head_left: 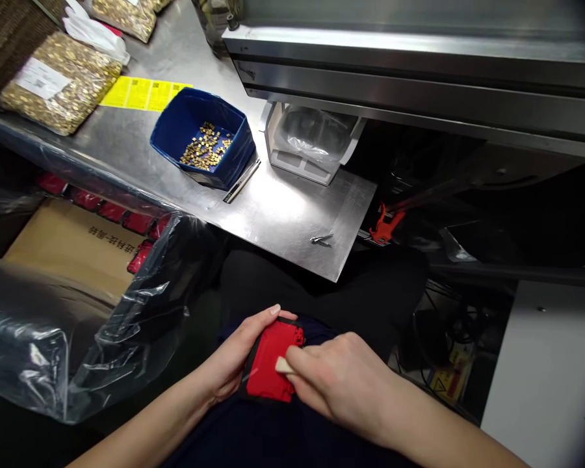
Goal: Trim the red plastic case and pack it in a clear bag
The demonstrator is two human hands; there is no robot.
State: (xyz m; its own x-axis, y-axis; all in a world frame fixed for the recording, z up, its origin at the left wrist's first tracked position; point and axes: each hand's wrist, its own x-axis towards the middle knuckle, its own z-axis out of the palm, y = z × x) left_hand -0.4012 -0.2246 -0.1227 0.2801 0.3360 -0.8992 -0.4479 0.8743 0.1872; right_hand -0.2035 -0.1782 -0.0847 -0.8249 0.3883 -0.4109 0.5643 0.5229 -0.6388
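A flat red plastic part with a black edge (272,361) lies tilted over my lap. My left hand (241,348) is closed around its left side, the thumb along the upper edge. Between the fingers of my right hand (338,380) is a small pale, flat-ended piece (283,366), its tip at the red face; whether it touches cannot be seen. Most of that piece is hidden in my fist. Small notched details show at the red part's upper right corner.
On the metal table (292,214) stand a blue bin (238,153) of small brass pieces, a pen (242,182), tweezers (322,240) and a white tray (305,168). Bags of brass parts (78,71) lie behind. A plastic-lined box (127,312) with red parts and cardboard (68,247) sits left.
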